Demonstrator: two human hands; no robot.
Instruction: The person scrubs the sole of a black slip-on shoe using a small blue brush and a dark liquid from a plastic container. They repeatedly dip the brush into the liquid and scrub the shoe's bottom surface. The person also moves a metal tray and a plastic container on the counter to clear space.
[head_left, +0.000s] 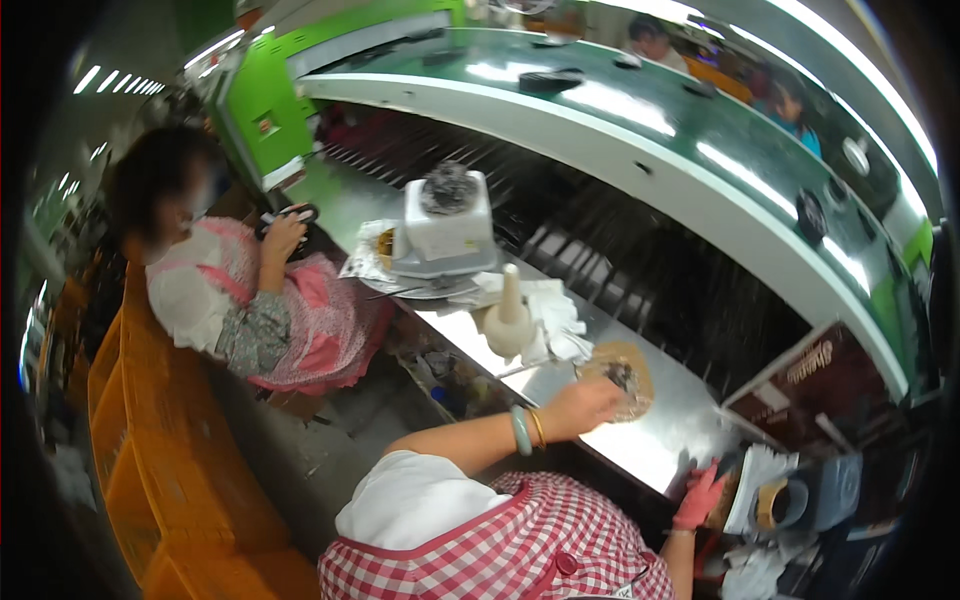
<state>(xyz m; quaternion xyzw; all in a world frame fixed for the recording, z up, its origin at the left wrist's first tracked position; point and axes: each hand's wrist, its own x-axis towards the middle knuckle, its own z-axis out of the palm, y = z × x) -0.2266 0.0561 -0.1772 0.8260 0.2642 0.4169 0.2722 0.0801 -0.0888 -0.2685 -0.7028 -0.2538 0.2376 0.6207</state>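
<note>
- The person's left hand point(590, 402) reaches forward over the steel counter point(650, 440), forearm bare, elbow bent, coming from a white short sleeve.
- The left wrist wears a pale green bangle and a thin gold one.
- The left fingers are curled and closed down onto the counter top; what they pinch is too blurred to tell.
- The right hand point(700, 495), in a pink-red glove, sits at the counter's near edge, fingers spread and pointing up, forearm rising from below.
</note>
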